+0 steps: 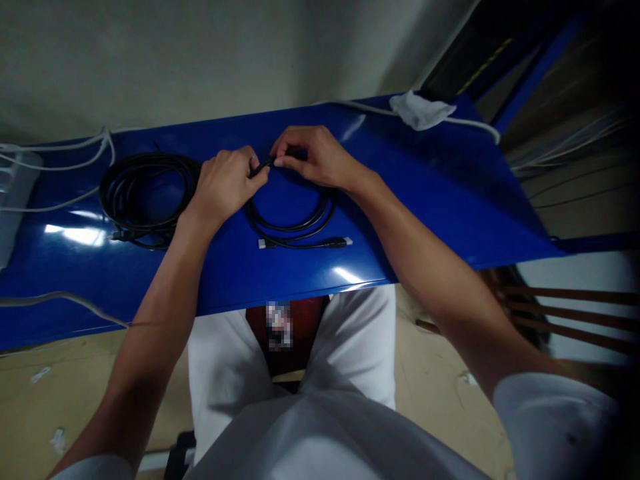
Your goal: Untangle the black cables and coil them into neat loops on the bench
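Note:
A black cable [295, 230] lies in a loose coil on the blue table, its two connector ends near the front edge. At the coil's far side, my left hand [227, 177] has its fingers closed on the cable. Just to the right, my right hand [313, 155] pinches the same cable between thumb and fingers, close to the left fingertips. Beside my left wrist rests a larger coil of black cable [145, 193], with a plug at its lower left.
The blue table [440, 200] stands against a grey wall. White cords and a power strip [17, 200] are at the left. Crumpled white material [421, 110] lies over a white cord at the back right. A slatted wooden chair [570, 310] stands at the right.

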`<state>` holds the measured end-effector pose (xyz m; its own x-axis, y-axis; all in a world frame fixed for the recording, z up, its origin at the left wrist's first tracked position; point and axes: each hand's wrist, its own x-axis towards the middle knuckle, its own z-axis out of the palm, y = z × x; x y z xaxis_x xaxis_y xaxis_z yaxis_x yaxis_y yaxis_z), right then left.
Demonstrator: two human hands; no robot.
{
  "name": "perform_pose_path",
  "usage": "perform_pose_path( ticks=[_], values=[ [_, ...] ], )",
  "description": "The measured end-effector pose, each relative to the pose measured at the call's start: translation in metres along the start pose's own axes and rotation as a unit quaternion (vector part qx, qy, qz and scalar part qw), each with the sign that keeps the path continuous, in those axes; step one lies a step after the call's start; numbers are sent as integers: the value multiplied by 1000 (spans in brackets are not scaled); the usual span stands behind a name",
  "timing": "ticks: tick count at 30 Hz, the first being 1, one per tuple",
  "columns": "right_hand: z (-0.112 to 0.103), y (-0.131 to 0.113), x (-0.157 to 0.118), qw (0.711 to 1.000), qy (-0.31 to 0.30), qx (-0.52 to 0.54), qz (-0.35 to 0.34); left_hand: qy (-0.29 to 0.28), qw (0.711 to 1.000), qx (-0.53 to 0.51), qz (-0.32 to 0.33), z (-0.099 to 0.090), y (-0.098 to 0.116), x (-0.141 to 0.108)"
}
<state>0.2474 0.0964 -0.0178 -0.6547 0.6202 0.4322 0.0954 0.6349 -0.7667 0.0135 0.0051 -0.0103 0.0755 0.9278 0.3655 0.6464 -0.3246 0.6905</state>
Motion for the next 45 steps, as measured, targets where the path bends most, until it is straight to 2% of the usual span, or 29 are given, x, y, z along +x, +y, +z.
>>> perform_pose_path(
  ticks=[3,5,8,15,19,23,29,38,45],
  values=[
    [-2,-1,-1,1000,-15,-13,-5,-58,993,97,-33,-9,16,0],
    [-3,-3,-1,1000,-21,-12,-1,-108,975,182,-72,-15,28,0],
    [-4,-3,-1,1000,-15,17,9,-134,957,237,-102,-21,40,1],
    [-6,3,1,999,-4,34,31,-103,966,221,-86,-21,36,2],
    [-8,-3,2,996,-11,81,39,-86,977,186,-67,-22,35,2],
    [-8,-11,4,984,-11,157,88,-56,976,202,-63,-21,34,2],
    [-8,-19,3,975,-16,187,116,-24,977,209,-44,-15,31,1],
    [-5,-22,2,973,-19,180,143,-65,980,187,-9,-2,37,-2],
    [-7,-28,0,980,-37,137,140,-46,983,177,4,-1,32,-3]
  ],
)
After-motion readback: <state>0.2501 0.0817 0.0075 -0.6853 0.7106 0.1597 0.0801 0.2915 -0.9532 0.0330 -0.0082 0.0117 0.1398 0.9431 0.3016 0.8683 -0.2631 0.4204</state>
